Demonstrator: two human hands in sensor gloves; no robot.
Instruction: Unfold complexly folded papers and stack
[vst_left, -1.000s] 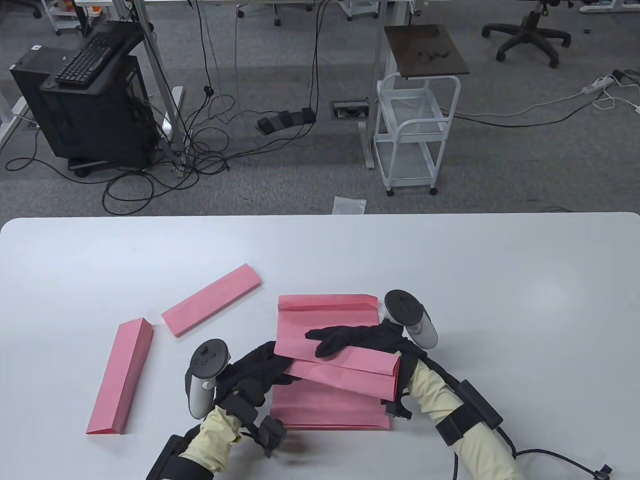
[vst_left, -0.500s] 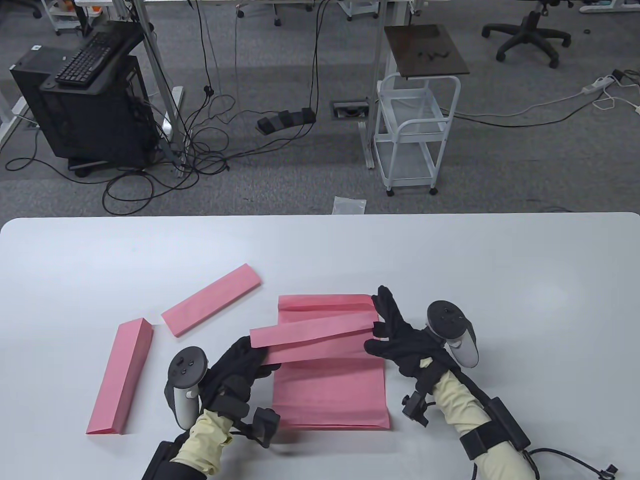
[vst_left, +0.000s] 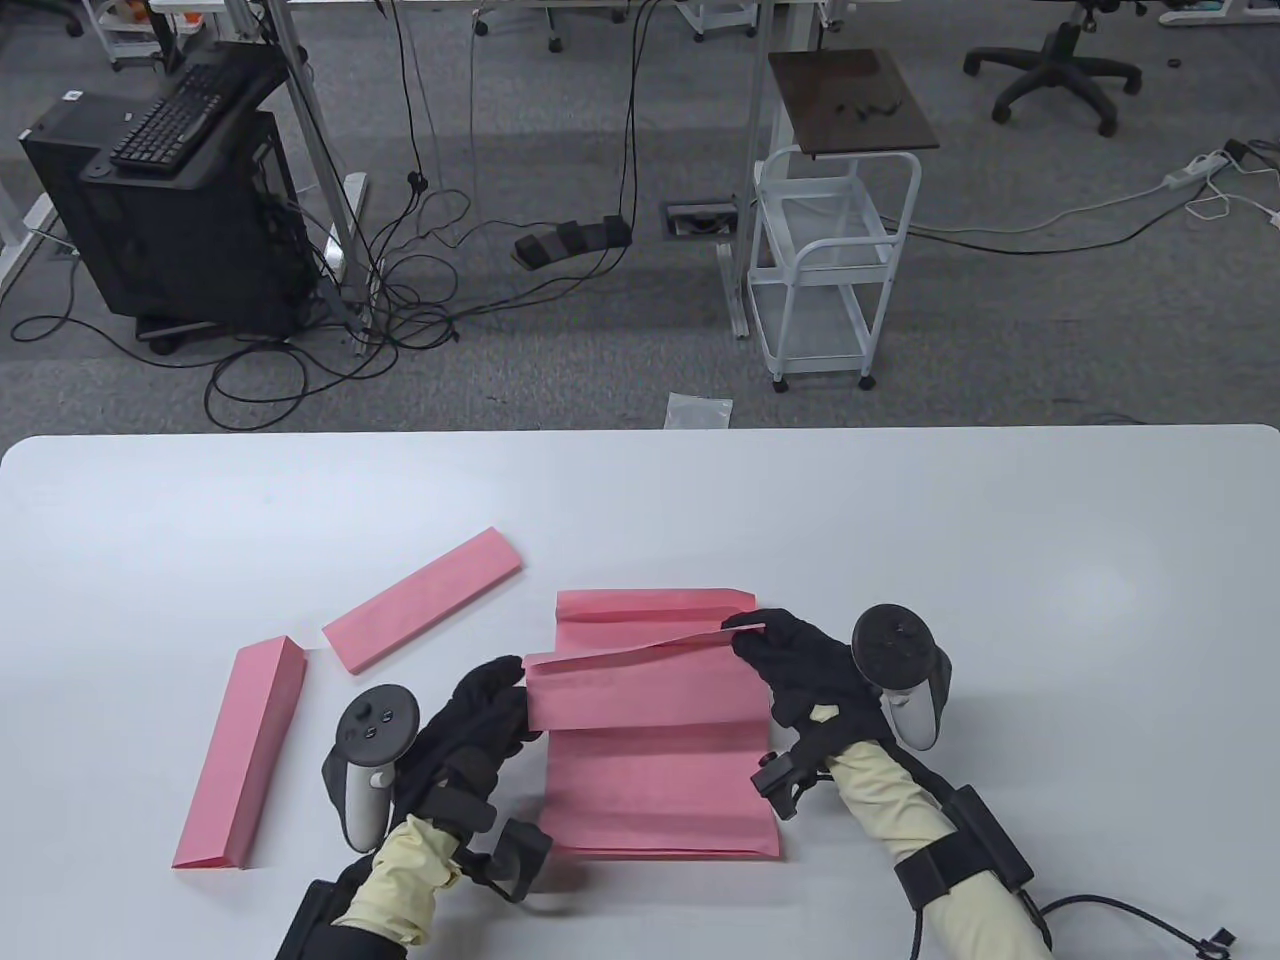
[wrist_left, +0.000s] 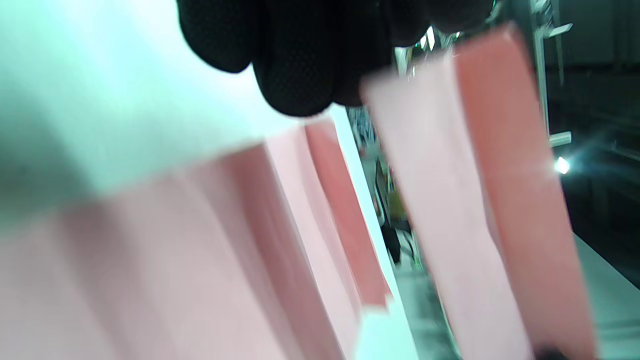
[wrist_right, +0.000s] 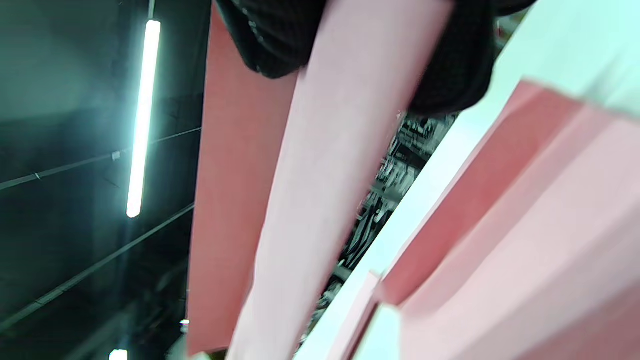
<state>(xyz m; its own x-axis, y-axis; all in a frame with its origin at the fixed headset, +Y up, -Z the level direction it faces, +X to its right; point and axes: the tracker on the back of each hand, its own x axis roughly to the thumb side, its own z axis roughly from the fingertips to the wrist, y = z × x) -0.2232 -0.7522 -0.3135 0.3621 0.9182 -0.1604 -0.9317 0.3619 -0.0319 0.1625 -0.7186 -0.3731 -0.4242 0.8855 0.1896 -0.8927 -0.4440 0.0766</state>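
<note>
A folded pink paper (vst_left: 640, 690) is held lifted between both hands above a flat pink sheet (vst_left: 660, 800) on the white table (vst_left: 900, 520). My left hand (vst_left: 495, 700) grips its left end. My right hand (vst_left: 765, 645) pinches its right end, where a top layer lifts open. The held paper shows as a pink strip in the left wrist view (wrist_left: 480, 200) and in the right wrist view (wrist_right: 310, 190). Two more folded pink papers lie to the left: one slanted (vst_left: 425, 598), one near the table's left front (vst_left: 243, 755).
The flat sheet's far edge (vst_left: 650, 603) is creased and slightly raised. Beyond the table's far edge stand a white cart (vst_left: 830, 270), a black computer stand (vst_left: 170, 200) and floor cables.
My right hand moved from over the paper's middle to its right end. Both hands raised the folded paper level, and it has begun to open, showing a wider face.
</note>
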